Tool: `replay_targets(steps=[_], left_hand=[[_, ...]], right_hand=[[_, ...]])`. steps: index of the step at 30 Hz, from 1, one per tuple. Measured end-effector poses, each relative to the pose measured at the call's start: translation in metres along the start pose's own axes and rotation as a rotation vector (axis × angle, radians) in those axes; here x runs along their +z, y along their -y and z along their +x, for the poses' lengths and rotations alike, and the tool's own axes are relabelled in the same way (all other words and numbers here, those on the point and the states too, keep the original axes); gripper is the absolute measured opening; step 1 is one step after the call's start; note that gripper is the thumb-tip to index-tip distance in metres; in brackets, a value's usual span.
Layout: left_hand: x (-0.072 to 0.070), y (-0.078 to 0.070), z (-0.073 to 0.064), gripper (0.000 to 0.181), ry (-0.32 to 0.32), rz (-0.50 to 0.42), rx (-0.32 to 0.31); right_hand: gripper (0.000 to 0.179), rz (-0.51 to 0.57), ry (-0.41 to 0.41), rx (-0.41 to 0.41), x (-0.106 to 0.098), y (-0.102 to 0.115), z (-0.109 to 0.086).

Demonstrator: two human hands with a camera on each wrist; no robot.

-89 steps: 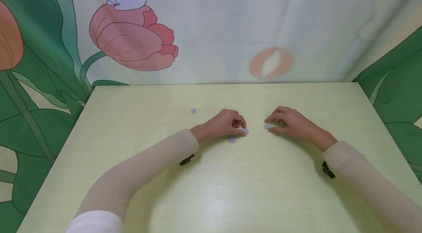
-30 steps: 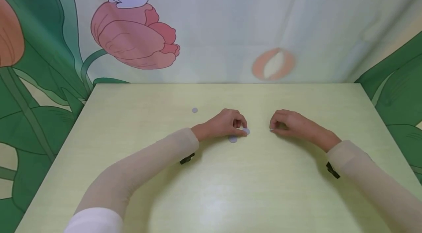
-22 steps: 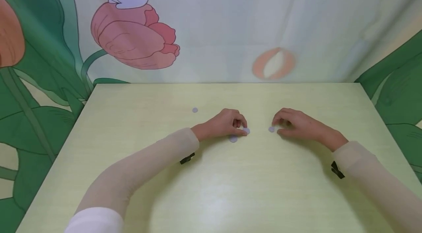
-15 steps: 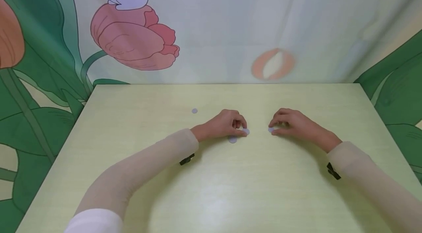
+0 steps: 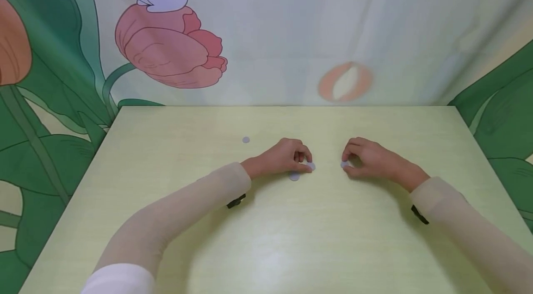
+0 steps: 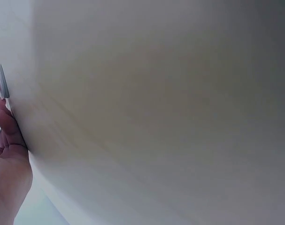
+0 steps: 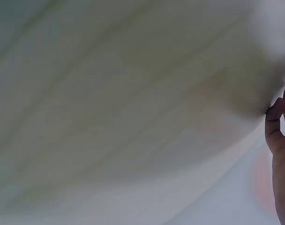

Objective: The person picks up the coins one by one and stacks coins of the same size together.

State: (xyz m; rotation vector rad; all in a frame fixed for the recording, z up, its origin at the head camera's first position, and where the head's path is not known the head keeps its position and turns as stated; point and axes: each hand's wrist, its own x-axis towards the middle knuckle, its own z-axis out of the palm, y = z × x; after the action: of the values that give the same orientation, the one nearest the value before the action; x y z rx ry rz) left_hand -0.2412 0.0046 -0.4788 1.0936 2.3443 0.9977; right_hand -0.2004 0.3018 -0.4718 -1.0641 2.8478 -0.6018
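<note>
In the head view, my left hand [image 5: 287, 157] pinches the edge of a pale, coin-like disc [image 5: 312, 165] between thumb and finger. A second disc [image 5: 294, 176] lies just below that thumb, partly covered by the hand. To the right, across a gap, my right hand [image 5: 368, 157] pinches another small disc [image 5: 344, 164] at the tips of thumb and finger. The left wrist view catches a short stack of thin grey discs [image 6: 3, 82] side-on, beside the left hand's fingers. Only part of the right hand [image 7: 281, 126] enters the right wrist view, and no disc shows there.
One more pale disc [image 5: 246, 139] lies on the light wood table [image 5: 266, 224], behind the left wrist. A curtain [image 5: 266, 30] printed with flowers hangs along the table's back edge. Beige sleeves [image 5: 175, 211] reach across the table from both sides.
My right hand's disc has shifted slightly right and nearer. About 0.7 s ago its thumb stood off the disc; now thumb and finger close on it. The left hand stays in place.
</note>
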Motion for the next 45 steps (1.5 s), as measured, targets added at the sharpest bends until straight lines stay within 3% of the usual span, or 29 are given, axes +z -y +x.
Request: replay_targets(steps=[13, 22, 36, 45], left_hand=[[0.000, -0.002, -0.001, 0.015, -0.001, 0.003, -0.017], [0.000, -0.002, 0.000, 0.015, 0.001, 0.006, -0.009], [0.000, -0.003, 0.000, 0.015, 0.000, 0.027, -0.003], [-0.001, -0.003, 0.001, 0.016, -0.001, 0.041, 0.016]], right_hand=[[0.019, 0.145, -0.159, -0.005, -0.005, -0.001, 0.000], [0.021, 0.182, -0.227, -0.116, -0.002, 0.008, 0.006], [0.022, 0.188, -0.188, -0.219, 0.000, 0.033, 0.014], [0.016, 0.195, -0.069, -0.173, 0.003, 0.043, 0.014]])
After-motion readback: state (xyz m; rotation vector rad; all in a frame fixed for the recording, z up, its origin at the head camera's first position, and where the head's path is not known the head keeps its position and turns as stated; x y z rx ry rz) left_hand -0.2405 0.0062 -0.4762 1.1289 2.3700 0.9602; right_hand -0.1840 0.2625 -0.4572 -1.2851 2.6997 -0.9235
